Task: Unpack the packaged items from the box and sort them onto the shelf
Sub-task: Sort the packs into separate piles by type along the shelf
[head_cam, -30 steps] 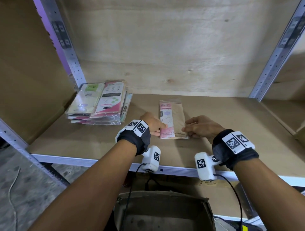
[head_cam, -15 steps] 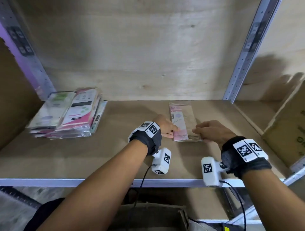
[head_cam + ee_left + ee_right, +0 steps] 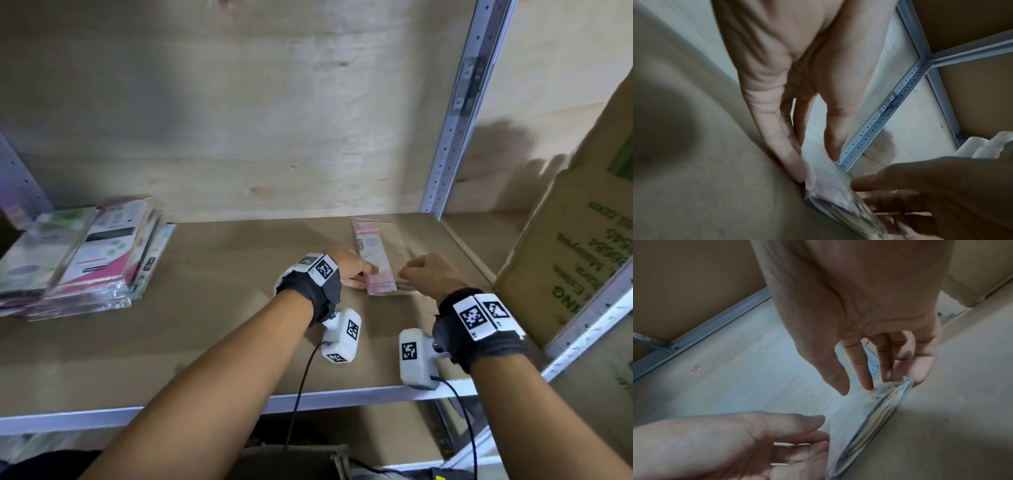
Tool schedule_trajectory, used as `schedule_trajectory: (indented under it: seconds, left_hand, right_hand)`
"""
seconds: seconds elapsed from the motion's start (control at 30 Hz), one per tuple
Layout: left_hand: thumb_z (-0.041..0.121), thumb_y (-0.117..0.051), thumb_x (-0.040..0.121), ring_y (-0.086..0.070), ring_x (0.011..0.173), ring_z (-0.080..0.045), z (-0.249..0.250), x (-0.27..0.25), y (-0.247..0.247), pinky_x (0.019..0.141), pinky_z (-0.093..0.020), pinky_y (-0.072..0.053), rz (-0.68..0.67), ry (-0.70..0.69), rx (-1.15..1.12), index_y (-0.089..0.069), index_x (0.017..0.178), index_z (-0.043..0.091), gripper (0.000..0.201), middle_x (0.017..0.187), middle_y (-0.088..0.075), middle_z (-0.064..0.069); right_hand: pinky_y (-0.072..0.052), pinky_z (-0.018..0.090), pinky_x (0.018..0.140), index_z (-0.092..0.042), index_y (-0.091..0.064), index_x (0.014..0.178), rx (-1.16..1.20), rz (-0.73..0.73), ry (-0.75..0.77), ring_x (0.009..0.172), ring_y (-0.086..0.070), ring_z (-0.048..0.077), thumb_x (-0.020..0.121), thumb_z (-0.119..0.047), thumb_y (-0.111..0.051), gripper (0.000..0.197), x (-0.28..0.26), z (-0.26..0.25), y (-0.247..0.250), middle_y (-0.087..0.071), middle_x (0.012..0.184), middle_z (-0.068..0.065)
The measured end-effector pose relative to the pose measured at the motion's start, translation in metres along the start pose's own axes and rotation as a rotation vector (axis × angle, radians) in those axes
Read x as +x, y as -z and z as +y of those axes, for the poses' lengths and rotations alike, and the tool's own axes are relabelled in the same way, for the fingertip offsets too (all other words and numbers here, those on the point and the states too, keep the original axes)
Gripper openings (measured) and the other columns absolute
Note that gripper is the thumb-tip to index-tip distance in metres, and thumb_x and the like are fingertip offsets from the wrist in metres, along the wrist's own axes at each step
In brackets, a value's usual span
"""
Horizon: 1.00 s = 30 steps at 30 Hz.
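Note:
A flat pink-and-brown package [image 3: 380, 253] in a clear sleeve lies on the brown shelf board [image 3: 222, 308], near the right upright. My left hand [image 3: 356, 270] pinches its left edge, thumb on the pink face and fingers at the edge [image 3: 797, 170]. My right hand [image 3: 421, 274] touches the near right corner with straight fingertips [image 3: 869, 386]; its thumb is free. In the right wrist view the package [image 3: 865, 423] shows edge-on between both hands. A stack of similar packages [image 3: 78, 253] sits at the shelf's left end.
A grey perforated upright [image 3: 452, 113] stands just behind the package. Past it, a large cardboard carton [image 3: 565, 260] with green print fills the neighbouring bay. The plywood back wall [image 3: 239, 120] closes the shelf. An open box's rim [image 3: 294, 455] shows below the front rail.
Both hands have slid the pink package to the right along the shelf, away from the stack and close to the right upright. My view has turned right with it.

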State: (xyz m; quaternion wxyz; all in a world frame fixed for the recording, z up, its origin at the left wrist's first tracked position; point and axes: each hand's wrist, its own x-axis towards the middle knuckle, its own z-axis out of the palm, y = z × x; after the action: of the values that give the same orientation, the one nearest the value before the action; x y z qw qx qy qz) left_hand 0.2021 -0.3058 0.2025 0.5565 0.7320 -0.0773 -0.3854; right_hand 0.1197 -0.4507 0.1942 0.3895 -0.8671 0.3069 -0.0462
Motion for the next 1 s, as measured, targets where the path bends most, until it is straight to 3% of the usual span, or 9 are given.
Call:
schedule_trajectory:
  seconds: [0.1,0.4,0.47,0.53,0.6,0.67,0.73,0.83,1.0]
  left_hand:
    - [-0.006,-0.064,0.091,-0.065,0.078,-0.020,-0.001,0.013,-0.004,0.052,-0.023,-0.059,0.024,-0.034,-0.021,-0.059,0.086,0.009,0.016,0.122,-0.065,-0.022]
    - [-0.005,-0.060,0.093,-0.061,0.074,-0.017,0.005,0.018,-0.015,0.049,-0.022,-0.057,-0.004,-0.020,-0.054,-0.056,0.085,0.010,0.018,0.085,-0.063,-0.007]
    - [-0.004,-0.059,0.095,-0.061,0.076,-0.017,0.005,0.016,-0.017,0.051,-0.020,-0.056,-0.004,-0.017,-0.043,-0.057,0.095,0.008,0.012,0.091,-0.065,-0.008]
    - [0.000,-0.060,0.096,-0.065,0.091,-0.021,0.005,0.012,-0.016,0.067,-0.023,-0.059,0.019,-0.032,-0.012,-0.057,0.120,0.004,0.025,0.115,-0.067,-0.015]
    - [0.005,-0.063,0.095,-0.062,0.116,-0.026,0.005,0.007,-0.011,0.089,-0.030,-0.056,0.064,-0.058,0.048,-0.051,0.133,0.003,0.040,0.135,-0.059,-0.016]
    - [0.011,-0.067,0.094,-0.059,0.123,-0.030,0.004,-0.002,0.001,0.090,-0.031,-0.055,0.132,-0.105,0.086,-0.049,0.136,0.003,0.047,0.136,-0.056,-0.016]
    - [0.016,-0.070,0.092,-0.065,0.112,-0.028,0.002,-0.015,0.019,0.082,-0.028,-0.058,0.186,-0.164,0.094,-0.053,0.134,0.004,0.046,0.129,-0.060,-0.015]
    - [0.020,-0.070,0.092,-0.069,0.092,-0.021,-0.008,-0.038,0.052,0.071,-0.024,-0.060,0.248,-0.235,0.088,-0.064,0.119,0.003,0.033,0.114,-0.067,-0.014]
    - [0.017,-0.067,0.094,-0.066,0.072,-0.020,-0.036,-0.085,0.116,0.062,-0.023,-0.058,0.462,-0.309,-0.004,-0.066,0.095,0.006,0.011,0.090,-0.069,-0.015]
  right_hand:
    - [-0.048,0.034,0.086,-0.003,-0.072,0.104,-0.044,0.033,0.005,0.101,-0.063,0.028,0.086,-0.016,-0.062,0.025,0.000,-0.001,0.002,-0.070,0.107,0.014]
    - [-0.047,0.035,0.093,-0.006,-0.073,0.106,-0.102,0.062,-0.002,0.105,-0.062,0.028,0.088,-0.021,-0.061,0.026,0.001,0.000,0.009,-0.070,0.111,0.013]
    - [-0.044,0.038,0.103,-0.009,-0.069,0.116,-0.109,0.056,-0.017,0.115,-0.058,0.030,0.088,-0.023,-0.062,0.032,0.000,0.002,0.010,-0.066,0.119,0.012]
    - [-0.039,0.044,0.110,-0.014,-0.066,0.122,-0.111,0.067,-0.032,0.124,-0.051,0.031,0.087,-0.024,-0.062,0.036,-0.001,0.003,0.011,-0.061,0.127,0.012]
    - [-0.037,0.049,0.110,-0.020,-0.067,0.116,-0.097,0.121,-0.044,0.126,-0.048,0.033,0.085,-0.023,-0.061,0.032,-0.003,0.002,0.012,-0.060,0.128,0.011]
    - [-0.038,0.051,0.108,-0.024,-0.068,0.108,-0.067,0.182,-0.031,0.124,-0.049,0.033,0.086,-0.021,-0.061,0.023,-0.005,-0.004,0.014,-0.061,0.124,0.010]
    - [-0.043,0.043,0.103,-0.023,-0.070,0.104,-0.028,0.210,0.029,0.117,-0.054,0.029,0.089,-0.019,-0.060,0.019,-0.008,-0.013,0.013,-0.065,0.118,0.008]
    - [-0.047,0.024,0.078,-0.017,-0.073,0.101,0.058,0.167,0.163,0.090,-0.064,0.019,0.091,-0.013,-0.058,0.018,-0.017,-0.030,0.003,-0.072,0.100,0.005]
    - [-0.041,0.020,0.045,-0.013,-0.071,0.091,0.240,-0.093,0.242,0.053,-0.062,0.012,0.089,-0.008,-0.061,0.011,-0.045,-0.066,-0.040,-0.071,0.074,0.005]
